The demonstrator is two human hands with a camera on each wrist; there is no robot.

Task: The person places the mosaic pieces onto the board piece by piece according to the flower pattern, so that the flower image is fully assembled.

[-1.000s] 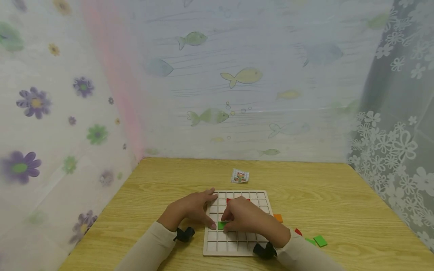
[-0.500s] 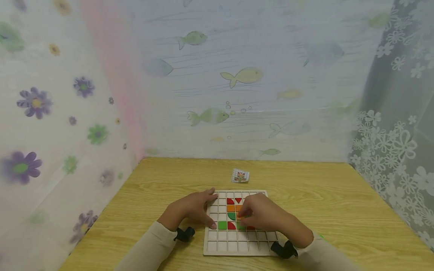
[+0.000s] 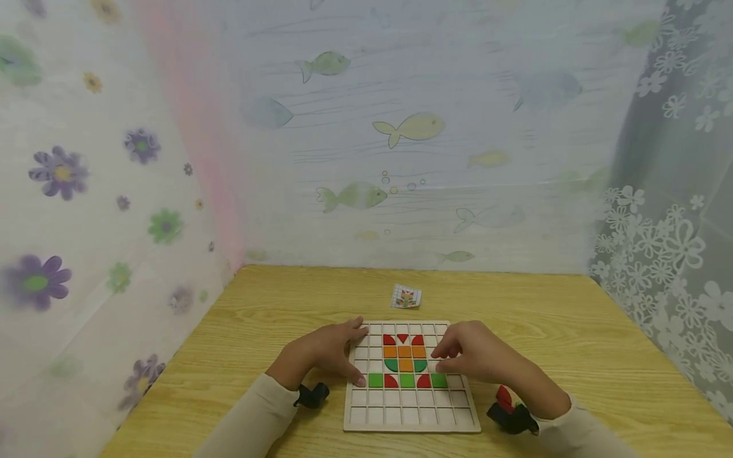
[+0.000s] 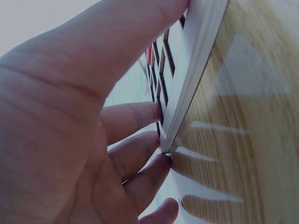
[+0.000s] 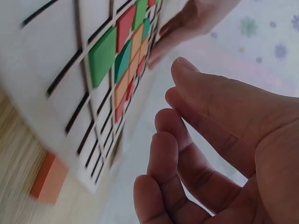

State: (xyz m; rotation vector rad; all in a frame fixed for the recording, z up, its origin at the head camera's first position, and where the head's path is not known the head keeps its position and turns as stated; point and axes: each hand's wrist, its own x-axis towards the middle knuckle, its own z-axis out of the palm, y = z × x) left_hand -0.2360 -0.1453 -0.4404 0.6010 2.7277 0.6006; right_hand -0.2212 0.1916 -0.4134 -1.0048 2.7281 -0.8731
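A wooden grid board lies on the table with coloured tiles set in several of its cells. Along its left edge rests my left hand, thumb and fingers spread and touching the rim. Over the board's right side hovers my right hand, fingers loosely bent and nothing between them in the right wrist view. Closest below it is a green square tile, ending a row with a green tile, red rounded pieces and a middle green tile. Orange squares and dark green rounded pieces sit above.
A small printed pattern card lies behind the board. Loose red piece lies right of the board, partly hidden by the right wrist's black camera. An orange tile lies beside the board's edge in the right wrist view.
My right hand has moved rightward across the board from the left green tile, uncovering the tile pattern. It holds nothing now. My left hand stays at the left edge.
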